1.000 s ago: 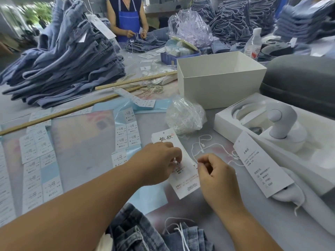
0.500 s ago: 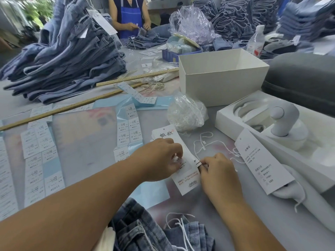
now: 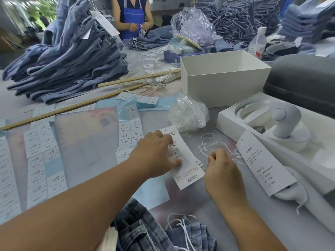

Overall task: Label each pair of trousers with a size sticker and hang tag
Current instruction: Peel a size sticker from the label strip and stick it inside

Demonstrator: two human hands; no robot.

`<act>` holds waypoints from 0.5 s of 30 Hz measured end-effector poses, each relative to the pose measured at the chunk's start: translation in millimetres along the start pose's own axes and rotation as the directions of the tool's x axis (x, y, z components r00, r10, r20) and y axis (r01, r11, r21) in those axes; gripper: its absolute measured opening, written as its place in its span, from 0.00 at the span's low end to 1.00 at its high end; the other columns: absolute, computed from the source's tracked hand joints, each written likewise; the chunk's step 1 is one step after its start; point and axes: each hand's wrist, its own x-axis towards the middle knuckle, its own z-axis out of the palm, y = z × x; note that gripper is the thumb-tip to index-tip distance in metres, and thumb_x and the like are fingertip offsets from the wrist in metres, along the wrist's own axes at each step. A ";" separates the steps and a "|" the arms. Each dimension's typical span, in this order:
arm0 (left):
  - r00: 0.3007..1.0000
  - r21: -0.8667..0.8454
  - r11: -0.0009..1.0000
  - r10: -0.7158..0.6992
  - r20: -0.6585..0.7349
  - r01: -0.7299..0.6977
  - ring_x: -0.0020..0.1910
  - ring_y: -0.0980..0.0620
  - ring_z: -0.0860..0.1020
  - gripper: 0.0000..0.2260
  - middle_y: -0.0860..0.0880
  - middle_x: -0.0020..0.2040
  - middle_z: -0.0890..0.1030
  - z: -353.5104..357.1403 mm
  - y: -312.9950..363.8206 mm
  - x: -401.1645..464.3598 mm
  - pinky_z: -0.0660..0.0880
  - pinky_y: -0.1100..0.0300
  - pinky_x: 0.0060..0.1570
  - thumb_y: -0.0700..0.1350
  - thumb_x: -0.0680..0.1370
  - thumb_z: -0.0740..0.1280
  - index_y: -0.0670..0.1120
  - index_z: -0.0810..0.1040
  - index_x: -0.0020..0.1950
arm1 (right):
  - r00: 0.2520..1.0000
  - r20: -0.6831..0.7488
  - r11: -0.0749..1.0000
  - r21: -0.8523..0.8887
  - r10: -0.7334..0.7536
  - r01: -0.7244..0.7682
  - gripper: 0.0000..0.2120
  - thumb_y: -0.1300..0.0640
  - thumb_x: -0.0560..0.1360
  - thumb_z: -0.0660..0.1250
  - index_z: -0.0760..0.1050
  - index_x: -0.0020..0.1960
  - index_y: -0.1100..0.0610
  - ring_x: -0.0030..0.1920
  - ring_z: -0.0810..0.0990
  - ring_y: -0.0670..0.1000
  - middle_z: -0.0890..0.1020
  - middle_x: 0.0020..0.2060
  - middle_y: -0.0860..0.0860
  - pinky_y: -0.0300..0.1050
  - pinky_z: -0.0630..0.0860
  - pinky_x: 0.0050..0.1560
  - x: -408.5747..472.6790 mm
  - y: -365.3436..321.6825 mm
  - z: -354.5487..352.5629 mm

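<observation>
White card lies under my left hand [image 3: 155, 154]: the hang tag [image 3: 183, 160] sits flat on the grey table [image 3: 87, 147], and my fingers are spread over its upper half, the thumb pressing its printed face near the size line. My right hand [image 3: 222, 171] is just beside the tag's right edge, fingers curled with the tips pinched together; a thin white string [image 3: 208, 144] trails away from them, though I cannot tell for sure that I am holding it. Left of the tag lie sheets of size stickers [image 3: 130, 127] on pale blue backing. Nearest me, at the table's edge, lies a pair of trousers [image 3: 141, 230] in washed denim. Right of my hand a second tag [image 3: 262, 163] leans on a white tray [image 3: 272, 124]. Beyond stand a crumpled plastic bag [image 3: 188, 115] and an open white box [image 3: 223, 78].
</observation>
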 end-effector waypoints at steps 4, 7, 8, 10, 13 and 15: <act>0.996 0.032 0.996 -0.089 0.006 0.089 0.63 0.49 0.69 0.36 0.51 0.67 0.71 1.9 -3.3 0.9 0.68 0.51 0.62 0.70 0.69 0.67 0.53 0.65 0.71 | 0.985 -0.069 0.965 0.199 -0.160 0.171 0.05 0.64 0.79 0.62 0.72 0.46 0.56 0.35 0.76 0.51 0.77 0.32 0.48 0.48 0.70 0.35 -4.8 -1.5 3.5; 0.995 0.027 0.994 -0.102 0.011 0.101 0.63 0.49 0.70 0.36 0.52 0.66 0.72 0.9 -1.7 0.6 0.69 0.50 0.62 0.71 0.69 0.67 0.53 0.66 0.70 | 0.969 -0.141 0.935 0.268 -0.202 0.234 0.07 0.67 0.77 0.63 0.78 0.48 0.58 0.31 0.74 0.41 0.74 0.27 0.43 0.30 0.66 0.32 -4.2 0.2 4.5; 0.994 0.023 0.994 -0.107 0.013 0.107 0.63 0.49 0.70 0.36 0.52 0.66 0.72 0.2 -1.4 0.3 0.69 0.50 0.62 0.71 0.69 0.67 0.53 0.66 0.70 | 0.961 -0.170 0.926 0.274 -0.219 0.260 0.08 0.68 0.77 0.64 0.79 0.47 0.58 0.32 0.74 0.41 0.74 0.28 0.42 0.28 0.66 0.33 -4.1 0.1 4.2; 0.992 0.014 0.992 -0.122 0.019 0.122 0.62 0.49 0.70 0.36 0.52 0.65 0.72 -0.4 -0.7 0.4 0.69 0.50 0.61 0.71 0.68 0.68 0.54 0.65 0.70 | 0.949 -0.212 0.907 0.305 -0.234 0.292 0.10 0.66 0.76 0.62 0.82 0.45 0.59 0.35 0.75 0.43 0.77 0.31 0.41 0.27 0.67 0.36 -4.9 -0.8 3.4; 0.985 -0.009 0.986 -0.165 0.055 0.166 0.63 0.48 0.70 0.39 0.52 0.67 0.71 -1.5 -0.5 0.5 0.69 0.49 0.62 0.71 0.67 0.69 0.54 0.63 0.72 | 0.968 -0.180 0.874 0.425 -0.172 0.234 0.14 0.63 0.72 0.58 0.83 0.46 0.59 0.39 0.77 0.42 0.78 0.33 0.41 0.31 0.70 0.40 -5.8 -1.1 4.2; 0.977 -0.043 0.979 -0.196 0.087 0.200 0.63 0.48 0.70 0.40 0.52 0.66 0.71 -2.7 -0.6 0.0 0.69 0.48 0.62 0.71 0.66 0.69 0.54 0.63 0.72 | 0.981 -0.138 0.857 0.481 -0.133 0.184 0.17 0.63 0.72 0.56 0.83 0.49 0.58 0.39 0.78 0.44 0.80 0.35 0.44 0.41 0.75 0.42 -6.1 -0.1 4.6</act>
